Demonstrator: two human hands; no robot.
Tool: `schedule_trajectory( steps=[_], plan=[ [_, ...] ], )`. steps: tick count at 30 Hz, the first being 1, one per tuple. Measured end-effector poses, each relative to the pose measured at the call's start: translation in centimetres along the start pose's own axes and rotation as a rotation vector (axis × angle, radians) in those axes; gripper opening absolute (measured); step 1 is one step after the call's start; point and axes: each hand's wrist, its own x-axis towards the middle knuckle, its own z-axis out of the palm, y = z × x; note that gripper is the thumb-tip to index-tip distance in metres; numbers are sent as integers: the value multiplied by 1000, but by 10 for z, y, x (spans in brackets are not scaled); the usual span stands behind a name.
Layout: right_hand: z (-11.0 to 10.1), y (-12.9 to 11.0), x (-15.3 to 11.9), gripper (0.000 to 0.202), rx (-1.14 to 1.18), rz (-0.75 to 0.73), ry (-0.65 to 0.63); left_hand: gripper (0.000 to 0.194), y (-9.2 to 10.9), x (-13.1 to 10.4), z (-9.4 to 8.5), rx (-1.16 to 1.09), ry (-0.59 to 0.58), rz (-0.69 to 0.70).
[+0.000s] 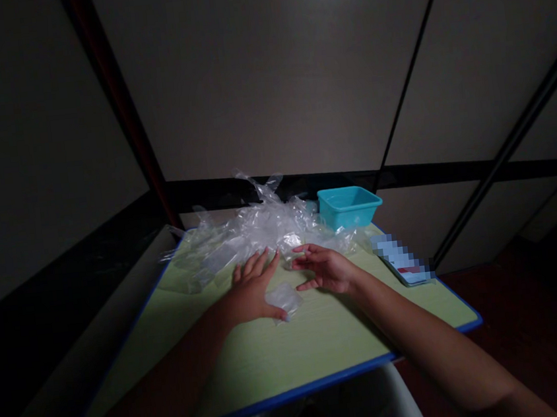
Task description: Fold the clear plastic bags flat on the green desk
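Observation:
A heap of crumpled clear plastic bags (255,227) covers the far part of the table. In front of it, a small folded piece of clear plastic (284,299) lies between my hands. My left hand (256,294) is spread palm down, its fingers pointing to the heap and its thumb at the folded plastic's near edge. My right hand (322,269) is turned sideways just right of the folded plastic, with the fingers apart and nothing in them. Whether the left thumb presses on the plastic I cannot tell.
A turquoise plastic basket (351,211) stands at the back right of the light green table (285,367), which has a blue edge. A phone (404,265) with a blurred screen lies near the right edge. Large pale panels (266,90) rise right behind the table.

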Motion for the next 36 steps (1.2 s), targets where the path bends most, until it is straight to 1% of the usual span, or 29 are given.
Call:
schedule_trajectory(
  steps=[10,14,17,21,25,27,33,36],
  plan=[
    [0,3,2,20,30,32,-49,129,-3,2,4,-4,28,17],
    [3,6,3,21,26,8,-101,129,-3,2,4,1,31,23],
    [6,9,3,22,3,-6,-113,128,-2,1,3,3,36,18],
    [10,12,4,22,-47,4,-67,127,-1,0,2,-1,23,19],
    [12,13,2,20,-129,31,74,128,0,0,2,-10,14,16],
    [13,13,0,19,-182,66,108,129,0,0,2,-9,5,20],
    [16,15,-1,18,-311,92,124,130,-1,1,3,-4,10,18],
    [16,16,-1,20,-366,124,103,131,-2,2,5,-5,19,21]
  ],
)
